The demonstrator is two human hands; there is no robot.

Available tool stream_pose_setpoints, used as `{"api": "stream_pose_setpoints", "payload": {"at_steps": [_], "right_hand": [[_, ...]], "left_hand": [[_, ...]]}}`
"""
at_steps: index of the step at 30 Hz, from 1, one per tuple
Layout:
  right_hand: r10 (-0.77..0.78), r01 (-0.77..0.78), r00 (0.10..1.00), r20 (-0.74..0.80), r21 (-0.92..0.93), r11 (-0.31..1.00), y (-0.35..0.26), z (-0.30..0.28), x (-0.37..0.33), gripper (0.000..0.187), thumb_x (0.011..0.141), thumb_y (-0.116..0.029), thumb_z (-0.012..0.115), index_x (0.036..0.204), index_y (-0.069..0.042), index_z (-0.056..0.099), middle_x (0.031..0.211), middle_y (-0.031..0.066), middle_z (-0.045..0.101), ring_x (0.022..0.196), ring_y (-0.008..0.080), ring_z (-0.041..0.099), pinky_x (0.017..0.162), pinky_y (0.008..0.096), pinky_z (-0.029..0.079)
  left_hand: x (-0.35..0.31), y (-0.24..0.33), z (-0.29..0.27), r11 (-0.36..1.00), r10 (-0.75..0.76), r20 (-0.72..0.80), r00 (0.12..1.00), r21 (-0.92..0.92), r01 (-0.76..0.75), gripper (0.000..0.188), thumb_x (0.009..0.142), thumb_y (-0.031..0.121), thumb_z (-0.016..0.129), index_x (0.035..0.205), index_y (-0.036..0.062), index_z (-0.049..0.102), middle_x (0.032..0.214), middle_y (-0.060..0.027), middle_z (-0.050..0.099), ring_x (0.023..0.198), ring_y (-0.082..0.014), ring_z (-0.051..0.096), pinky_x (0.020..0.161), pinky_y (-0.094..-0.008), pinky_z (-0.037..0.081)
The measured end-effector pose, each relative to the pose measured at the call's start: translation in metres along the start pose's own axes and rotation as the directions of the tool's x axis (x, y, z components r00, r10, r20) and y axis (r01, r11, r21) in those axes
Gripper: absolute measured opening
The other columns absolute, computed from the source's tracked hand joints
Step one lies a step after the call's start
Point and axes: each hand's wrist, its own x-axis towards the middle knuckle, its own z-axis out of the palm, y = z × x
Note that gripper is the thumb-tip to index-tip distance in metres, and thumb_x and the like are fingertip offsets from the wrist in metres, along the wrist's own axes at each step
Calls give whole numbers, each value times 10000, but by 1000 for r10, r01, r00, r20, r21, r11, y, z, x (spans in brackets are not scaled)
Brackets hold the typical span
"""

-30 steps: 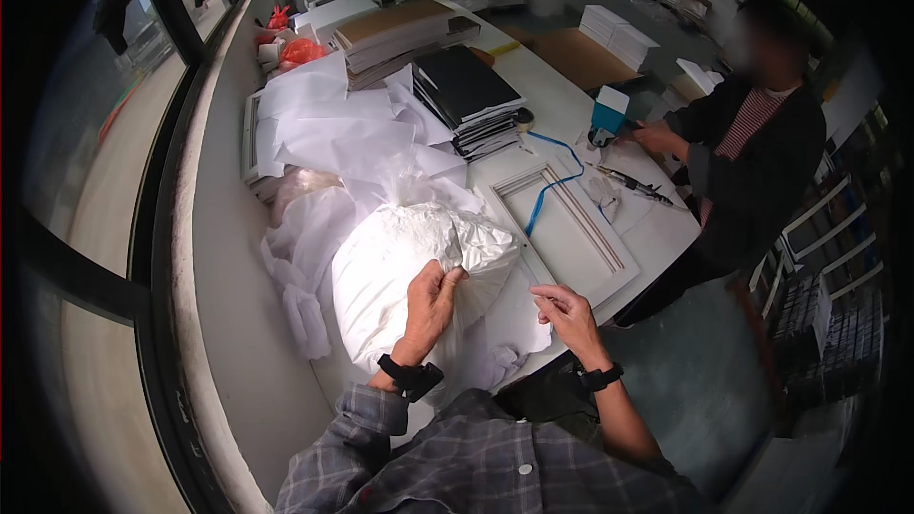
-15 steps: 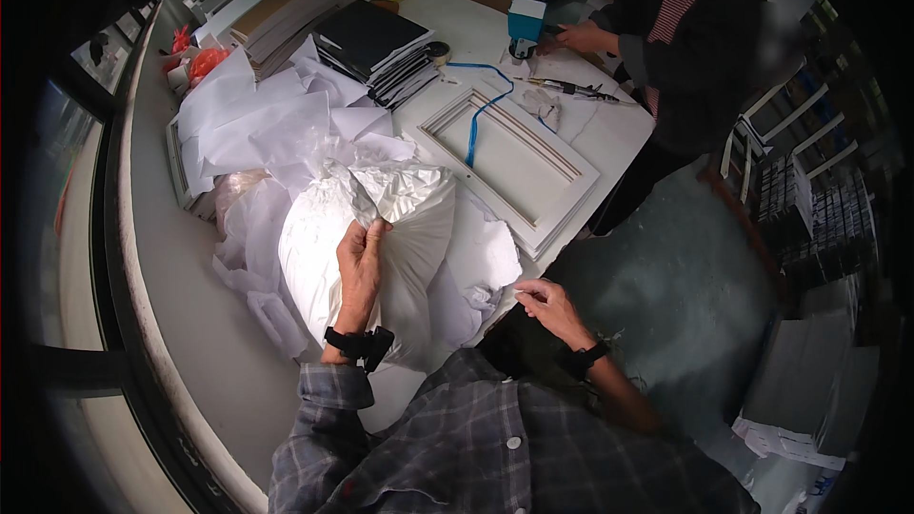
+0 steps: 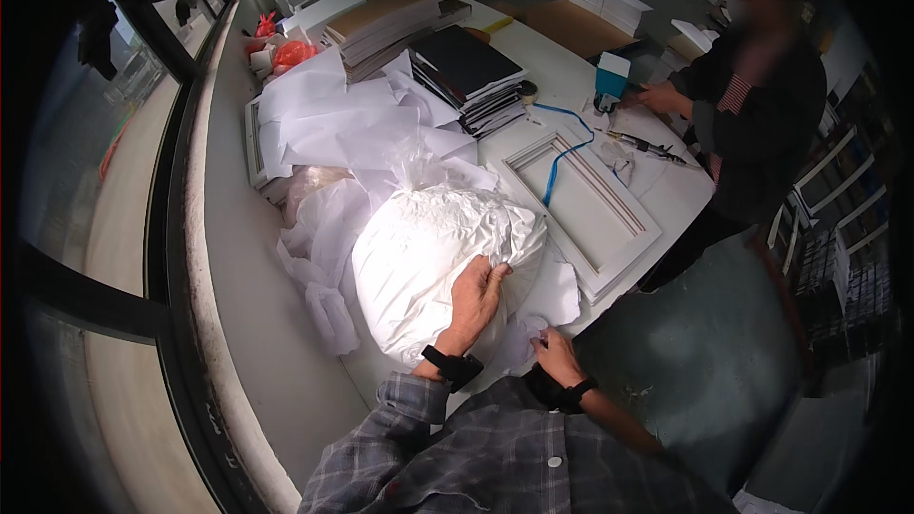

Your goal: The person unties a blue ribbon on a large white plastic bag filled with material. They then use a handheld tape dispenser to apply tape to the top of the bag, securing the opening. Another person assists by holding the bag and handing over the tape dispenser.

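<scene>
A bulging white plastic bag [image 3: 409, 262] sits on the table's near part, its wrinkled upper side spread toward the right. My left hand [image 3: 473, 303] is closed on the bag's right side, thumb up, gripping a fold of the plastic. Beside the bag's lower right lies a crumpled sheet of white paper [image 3: 515, 341]. At that paper's edge is my right hand [image 3: 557, 359], its fingers pinched together; what they hold, if anything, is too small to make out. Both wrists carry black bands.
Loose white sheets [image 3: 328, 119] pile up behind the bag. Farther back are a stack of black folders [image 3: 466, 67] and stacked boards [image 3: 386, 24]. A white frame [image 3: 590, 219] with a blue strap [image 3: 555, 171] lies right. Across the table, a person [image 3: 762, 105] handles a teal device [image 3: 610, 81].
My left hand has moved from the bag's gathered top to its right side, and the bag's top has slumped. My right hand has come in to the crumpled paper. The view has shifted left.
</scene>
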Motion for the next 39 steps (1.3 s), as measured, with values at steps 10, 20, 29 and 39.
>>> {"api": "stream_pose_setpoints", "payload": {"at_steps": [10,20,29,39], "right_hand": [[8,-24,997,79,203,979,8,-15,-16,446,960,-289,740,1238,50,654,983,218,764,855,282,746,789,380,581],[41,-53,998,41,382,923,25,-26,-32,335,1027,-292,686,1187,2,690,805,85,728,633,122,666,585,293,541],[42,-51,999,30,427,903,24,-32,-35,303,1030,-280,681,1132,3,710,766,65,703,636,118,655,581,294,531],[-265,308,951,-159,420,853,-104,-78,-6,317,994,-198,750,1218,16,685,776,5,638,648,49,560,574,242,461]], "left_hand": [[-24,-11,7,999,-50,29,998,-13,51,213,1033,251,657,956,64,722,814,-131,563,728,-308,564,676,-396,451],[-26,-17,8,998,-49,29,998,-34,50,217,1042,235,647,955,48,716,811,-145,565,732,-330,570,685,-398,455],[-28,-27,14,995,-75,57,996,-67,78,256,1054,223,630,905,18,667,815,-159,553,728,-343,558,682,-402,448],[-27,-8,10,999,2,32,999,53,-4,199,1011,178,656,880,28,644,819,-173,557,780,-388,582,700,-455,456]]}}
